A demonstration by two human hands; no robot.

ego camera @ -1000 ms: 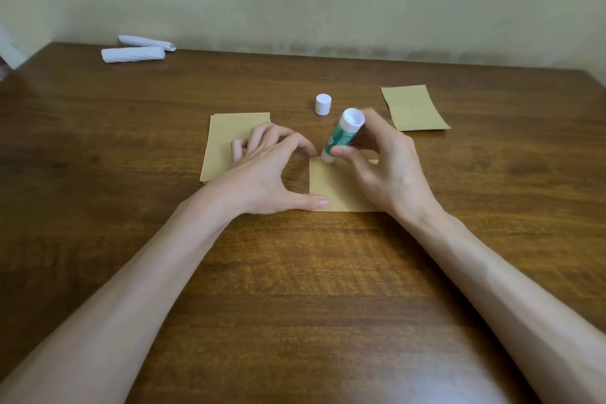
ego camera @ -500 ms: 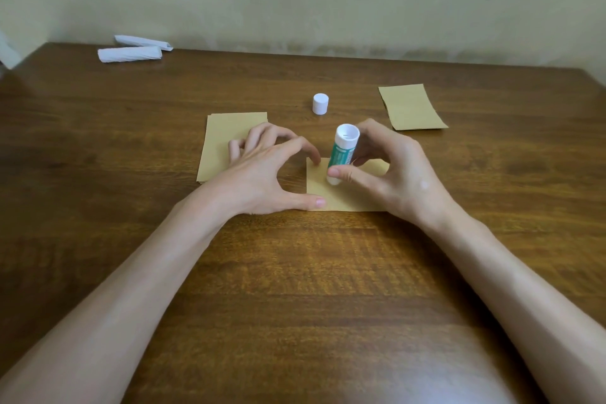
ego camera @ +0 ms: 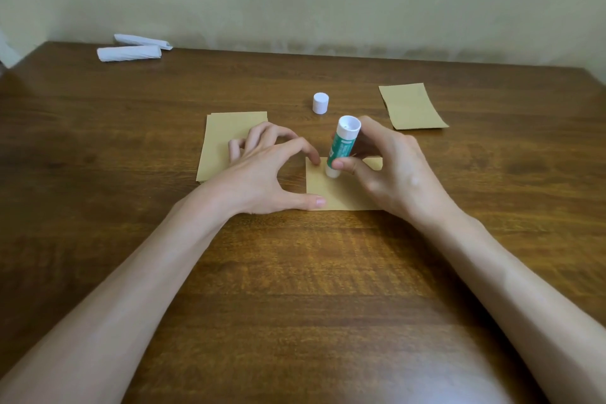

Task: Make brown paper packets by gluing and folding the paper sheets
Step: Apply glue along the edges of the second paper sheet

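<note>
Wooden table (ego camera: 295,272): glue stick (ego camera: 342,148) within right grip (ego camera: 393,174)

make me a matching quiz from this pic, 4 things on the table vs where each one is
Things:
1. glue stick
2. white cap
3. stack of brown sheets
4. white paper rolls

Places:
a. far left corner of the table
b. gripped by the right hand, tip down on the brown sheet
c. partly under the left hand
d. standing alone beyond both hands

Pairs: 1-b, 2-d, 3-c, 4-a
</note>
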